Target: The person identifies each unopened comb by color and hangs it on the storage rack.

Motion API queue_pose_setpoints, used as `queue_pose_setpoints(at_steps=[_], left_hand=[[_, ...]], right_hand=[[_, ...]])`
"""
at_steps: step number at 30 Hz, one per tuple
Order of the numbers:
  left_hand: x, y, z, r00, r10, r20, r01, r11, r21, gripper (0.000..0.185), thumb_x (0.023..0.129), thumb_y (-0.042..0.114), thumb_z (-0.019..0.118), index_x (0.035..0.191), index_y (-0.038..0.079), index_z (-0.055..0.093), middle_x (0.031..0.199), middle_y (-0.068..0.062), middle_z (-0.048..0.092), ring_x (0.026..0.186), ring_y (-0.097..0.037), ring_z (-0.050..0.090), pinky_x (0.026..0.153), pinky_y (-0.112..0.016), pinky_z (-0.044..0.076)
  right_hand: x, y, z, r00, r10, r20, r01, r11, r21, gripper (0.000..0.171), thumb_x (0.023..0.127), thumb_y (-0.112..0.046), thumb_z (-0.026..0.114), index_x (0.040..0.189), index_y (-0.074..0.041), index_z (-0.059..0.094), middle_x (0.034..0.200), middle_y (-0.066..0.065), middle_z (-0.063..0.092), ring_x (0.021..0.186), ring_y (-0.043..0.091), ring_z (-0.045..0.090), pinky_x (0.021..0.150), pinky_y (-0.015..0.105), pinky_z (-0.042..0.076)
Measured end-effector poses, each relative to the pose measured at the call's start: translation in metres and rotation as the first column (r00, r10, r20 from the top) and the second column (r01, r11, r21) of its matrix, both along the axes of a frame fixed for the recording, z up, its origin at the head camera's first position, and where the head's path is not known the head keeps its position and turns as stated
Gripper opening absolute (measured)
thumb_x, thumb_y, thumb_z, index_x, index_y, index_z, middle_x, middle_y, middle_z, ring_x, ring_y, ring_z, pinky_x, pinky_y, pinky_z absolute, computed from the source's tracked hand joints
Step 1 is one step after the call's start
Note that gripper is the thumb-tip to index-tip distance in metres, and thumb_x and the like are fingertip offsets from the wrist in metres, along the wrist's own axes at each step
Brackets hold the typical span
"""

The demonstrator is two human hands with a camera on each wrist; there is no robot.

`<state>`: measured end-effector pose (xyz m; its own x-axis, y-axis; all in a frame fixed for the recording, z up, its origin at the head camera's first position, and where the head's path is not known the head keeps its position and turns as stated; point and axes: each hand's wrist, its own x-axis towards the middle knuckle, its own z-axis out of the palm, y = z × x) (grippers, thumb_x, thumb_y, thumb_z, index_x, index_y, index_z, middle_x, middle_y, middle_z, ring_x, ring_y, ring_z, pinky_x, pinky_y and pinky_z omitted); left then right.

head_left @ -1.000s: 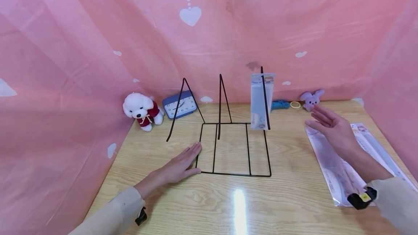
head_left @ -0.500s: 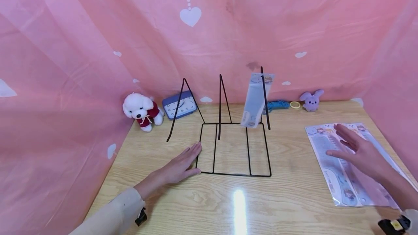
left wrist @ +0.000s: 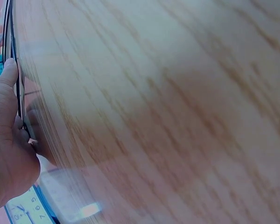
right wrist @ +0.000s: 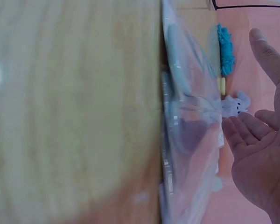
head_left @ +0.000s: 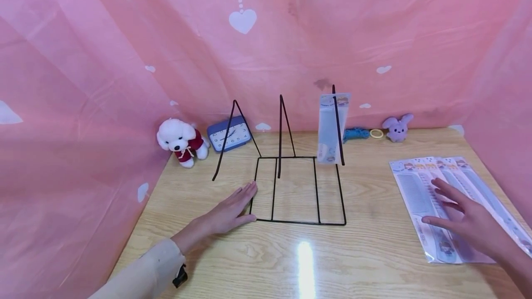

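Note:
A black wire rack stands mid-table with three upright dividers. One packaged comb hangs upright against the right divider. My left hand lies flat on the table, fingers straight, touching the rack's left base wire. My right hand hovers open, fingers spread, over several packaged combs lying flat at the right; in the right wrist view the hand is just above the clear packets. Whether it touches them I cannot tell.
A white plush dog and a blue clock sit at the back left. A blue cord, a yellow ring and a purple plush rabbit line the back right. Pink curtain walls the table.
My right hand moved from near the rack down and right to above the flat comb packets. The hung comb packet swung, then settled upright. The left hand stayed put.

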<state>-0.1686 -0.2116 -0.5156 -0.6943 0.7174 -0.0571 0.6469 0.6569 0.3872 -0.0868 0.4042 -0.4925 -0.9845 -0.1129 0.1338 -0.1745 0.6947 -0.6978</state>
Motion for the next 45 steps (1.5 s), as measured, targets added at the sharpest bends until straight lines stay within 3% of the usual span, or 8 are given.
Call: queue_pose_setpoints(at_steps=[7,11,14,21,27,32,35,45], left_hand=[[0.001,0.001,0.0,1.0,0.013,0.01,-0.013,1.0,-0.01,0.088,0.11,0.048,0.054,0.17,0.004,0.007,0.178,-0.013,0.003,0.163,-0.028,0.005,0.131,-0.044,0.011],[0.001,0.001,-0.001,1.0,0.011,0.005,-0.011,1.0,-0.009,0.088,0.11,0.047,0.055,0.17,0.003,0.008,0.178,-0.014,0.004,0.163,-0.028,0.005,0.131,-0.044,0.011],[0.001,0.001,0.0,1.0,0.007,0.0,-0.007,1.0,-0.001,0.088,0.11,0.046,0.056,0.169,0.001,0.009,0.177,-0.016,0.005,0.163,-0.029,0.007,0.131,-0.045,0.012],[0.001,0.001,-0.001,1.0,0.01,0.001,-0.01,1.0,-0.002,0.087,0.11,0.045,0.056,0.169,0.002,0.01,0.177,-0.016,0.006,0.163,-0.03,0.007,0.131,-0.047,0.013],[0.001,0.001,-0.001,1.0,0.02,0.008,-0.02,1.0,-0.01,0.088,0.11,0.047,0.056,0.17,0.004,0.009,0.178,-0.014,0.004,0.164,-0.027,0.005,0.131,-0.045,0.013],[0.001,0.0,-0.001,1.0,0.016,-0.001,-0.016,1.0,0.0,0.088,0.11,0.045,0.057,0.17,0.002,0.01,0.177,-0.015,0.006,0.163,-0.028,0.007,0.131,-0.047,0.014],[0.001,0.0,-0.001,1.0,0.016,-0.002,-0.016,1.0,0.004,0.087,0.11,0.045,0.057,0.17,0.002,0.011,0.177,-0.016,0.006,0.163,-0.029,0.007,0.131,-0.047,0.014],[0.001,0.0,0.0,0.999,0.038,0.038,-0.037,0.999,-0.022,0.088,0.11,0.05,0.053,0.171,0.007,0.005,0.178,-0.011,0.001,0.164,-0.025,0.002,0.131,-0.042,0.01]], right_hand=[[0.004,-0.002,-0.011,0.997,-0.01,-0.073,0.009,1.0,-0.015,0.102,0.081,-0.009,0.093,0.163,0.002,0.034,0.134,-0.05,0.035,0.11,-0.03,0.036,0.087,-0.006,0.03],[0.003,-0.008,-0.013,0.999,-0.031,-0.029,0.032,0.999,0.04,0.102,0.082,-0.014,0.093,0.162,0.006,0.033,0.159,-0.001,0.053,0.118,0.004,0.055,0.087,-0.007,0.025],[0.002,-0.01,-0.014,0.999,-0.044,0.009,0.043,0.995,0.094,0.102,0.084,-0.02,0.093,0.161,0.008,0.033,0.148,0.041,0.047,0.114,0.039,0.052,0.084,-0.007,0.022],[0.002,-0.008,-0.023,0.997,-0.066,-0.026,0.068,0.995,0.076,0.104,0.081,-0.022,0.095,0.161,0.005,0.035,0.148,0.04,0.047,0.115,-0.017,0.039,0.085,-0.007,0.024],[0.005,-0.007,-0.031,0.996,-0.028,-0.08,0.032,0.999,0.043,0.107,0.079,-0.012,0.095,0.162,0.008,0.03,0.154,0.043,0.038,0.138,-0.022,0.015,0.097,-0.008,0.013],[0.002,-0.006,-0.032,0.998,-0.025,-0.065,0.03,0.996,0.079,0.112,0.078,-0.016,0.097,0.163,0.007,0.028,0.154,0.043,0.038,0.159,0.024,0.023,0.096,-0.009,0.009],[0.001,-0.005,-0.031,0.999,-0.036,-0.027,0.039,0.994,0.098,0.112,0.08,-0.02,0.096,0.164,0.006,0.025,0.152,0.044,0.039,0.139,0.06,0.036,0.091,-0.009,0.009],[0.003,-0.006,-0.028,0.998,-0.056,-0.004,0.057,0.996,0.074,0.1,0.088,-0.012,0.089,0.164,0.004,0.025,0.145,0.041,0.041,0.131,0.042,0.042,0.089,-0.009,0.014]])
